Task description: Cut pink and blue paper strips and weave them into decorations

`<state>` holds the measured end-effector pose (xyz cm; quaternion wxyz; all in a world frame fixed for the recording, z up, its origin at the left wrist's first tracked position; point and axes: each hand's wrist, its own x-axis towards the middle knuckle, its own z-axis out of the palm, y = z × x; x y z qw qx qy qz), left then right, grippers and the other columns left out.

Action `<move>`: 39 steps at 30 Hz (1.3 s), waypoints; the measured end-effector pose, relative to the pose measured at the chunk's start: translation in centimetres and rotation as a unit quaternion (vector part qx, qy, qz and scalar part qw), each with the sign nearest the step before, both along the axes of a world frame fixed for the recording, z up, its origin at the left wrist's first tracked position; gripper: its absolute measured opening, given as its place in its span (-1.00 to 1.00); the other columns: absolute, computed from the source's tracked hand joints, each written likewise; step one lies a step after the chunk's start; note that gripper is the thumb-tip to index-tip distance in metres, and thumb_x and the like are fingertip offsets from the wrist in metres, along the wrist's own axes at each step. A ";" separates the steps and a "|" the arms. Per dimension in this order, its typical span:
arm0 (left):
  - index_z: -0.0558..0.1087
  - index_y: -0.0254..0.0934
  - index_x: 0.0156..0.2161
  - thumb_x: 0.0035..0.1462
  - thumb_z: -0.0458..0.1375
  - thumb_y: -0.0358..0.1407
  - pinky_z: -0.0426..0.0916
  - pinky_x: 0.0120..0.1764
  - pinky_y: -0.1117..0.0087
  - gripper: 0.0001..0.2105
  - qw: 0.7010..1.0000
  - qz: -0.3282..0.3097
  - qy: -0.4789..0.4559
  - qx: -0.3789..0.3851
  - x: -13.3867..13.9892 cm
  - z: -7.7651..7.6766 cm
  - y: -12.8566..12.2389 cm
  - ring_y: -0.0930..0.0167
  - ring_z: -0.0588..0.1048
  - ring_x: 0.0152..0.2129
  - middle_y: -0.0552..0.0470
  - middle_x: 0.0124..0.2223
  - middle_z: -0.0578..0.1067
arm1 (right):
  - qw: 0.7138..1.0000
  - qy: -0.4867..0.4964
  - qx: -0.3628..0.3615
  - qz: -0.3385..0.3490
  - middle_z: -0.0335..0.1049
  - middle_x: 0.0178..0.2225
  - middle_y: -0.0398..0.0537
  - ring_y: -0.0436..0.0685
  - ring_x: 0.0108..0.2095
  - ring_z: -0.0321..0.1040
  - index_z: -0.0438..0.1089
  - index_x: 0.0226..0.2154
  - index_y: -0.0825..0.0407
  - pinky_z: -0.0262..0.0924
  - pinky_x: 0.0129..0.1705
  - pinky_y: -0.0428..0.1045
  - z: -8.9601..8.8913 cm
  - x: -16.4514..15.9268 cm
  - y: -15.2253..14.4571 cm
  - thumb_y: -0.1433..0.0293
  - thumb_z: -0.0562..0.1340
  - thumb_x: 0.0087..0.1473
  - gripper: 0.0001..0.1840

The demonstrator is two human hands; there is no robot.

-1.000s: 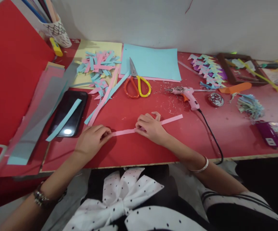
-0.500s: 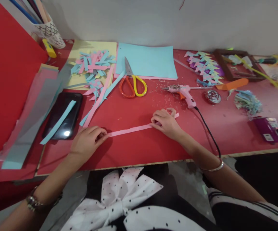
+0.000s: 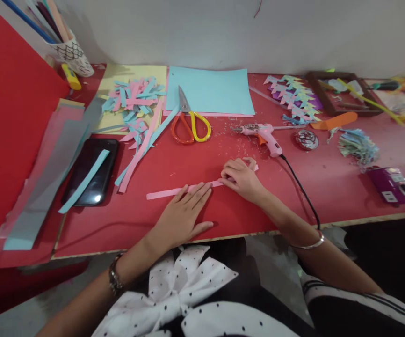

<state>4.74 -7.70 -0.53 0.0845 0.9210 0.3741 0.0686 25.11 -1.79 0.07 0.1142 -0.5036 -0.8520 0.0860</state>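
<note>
A narrow pink paper strip (image 3: 162, 194) lies across the red tabletop in front of me. My left hand (image 3: 183, 215) rests flat on its middle part, fingers stretched out and thumb apart. Toward the strip's right end, my right hand (image 3: 242, 180) has its fingers curled and pressed together on the paper. The strip's tip pokes out beyond that hand, while the part under the fingers is hidden. Behind the hands lie scissors (image 3: 193, 125) with one red and one yellow handle, and a pink glue gun (image 3: 267, 135).
Cut paper pieces (image 3: 141, 93) heap on yellow paper, beside blue sheets (image 3: 209, 89). At left are a phone (image 3: 99, 185) with a blue strip on it, and long paper strips (image 3: 48, 187). A brown tray (image 3: 341, 110) and a purple box (image 3: 392, 187) sit at right.
My left hand has let go of the strip's left end, moved right and flattened onto its middle. My right hand keeps its place on the strip.
</note>
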 end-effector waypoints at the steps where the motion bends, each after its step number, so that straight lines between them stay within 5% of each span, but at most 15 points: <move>1: 0.00 -0.41 0.19 0.15 -0.27 0.03 -0.08 0.15 0.26 -0.36 1.000 0.003 0.000 -0.012 0.0 -0.1 0.0 0.34 0.10 0.13 -0.10 0.20 0.15 | 1.000 0.001 0.000 0.000 0.31 -0.45 -0.13 0.05 -0.37 0.16 0.26 -0.56 0.02 -0.27 -0.10 0.08 0.0 0.0 0.0 0.27 -0.04 0.15 -0.65; 12: 0.00 -0.35 0.20 0.14 -0.31 0.05 -0.04 0.12 0.25 -0.36 0.999 0.032 0.042 -0.009 -5.6 -0.5 0.4 0.33 0.13 0.12 -0.10 0.18 0.19 | 1.000 0.001 -0.010 -0.001 0.30 -0.44 -0.13 0.06 -0.35 0.16 0.24 -0.56 0.02 -0.27 -0.09 0.08 -0.1 0.1 0.0 0.27 0.03 0.11 -0.71; 26: -0.01 -0.37 0.20 0.14 -0.34 0.04 0.05 0.07 0.17 -0.35 0.991 0.109 0.045 0.059 -10.9 -1.0 -2.0 0.25 0.25 0.05 -0.21 0.15 0.23 | 1.000 0.001 0.004 -0.002 0.30 -0.43 -0.12 0.06 -0.35 0.17 0.24 -0.55 0.03 -0.24 -0.10 0.07 -0.1 0.0 -0.1 0.29 0.04 0.09 -0.74; 35: 0.11 -0.40 0.14 0.18 -0.26 -0.07 0.05 0.07 0.14 -0.46 0.983 0.140 0.013 0.119 -9.1 -0.2 -1.4 0.23 0.25 0.05 -0.25 0.11 0.27 | 0.999 0.025 0.009 -0.019 0.31 -0.37 -0.11 0.08 -0.30 0.19 0.25 -0.48 0.03 -0.24 -0.09 0.09 0.3 -0.2 -1.4 0.29 0.14 -0.01 -0.85; 39: 0.11 -0.38 0.15 0.18 -0.33 -0.04 0.03 0.08 0.18 -0.42 0.994 0.053 0.021 0.097 -5.2 -0.2 -0.7 0.28 0.19 0.09 -0.17 0.14 0.25 | 0.999 0.021 -0.001 -0.037 0.30 -0.36 -0.12 0.06 -0.30 0.18 0.24 -0.50 0.04 -0.24 -0.09 0.09 0.3 -1.4 -1.5 0.31 0.12 0.01 -0.85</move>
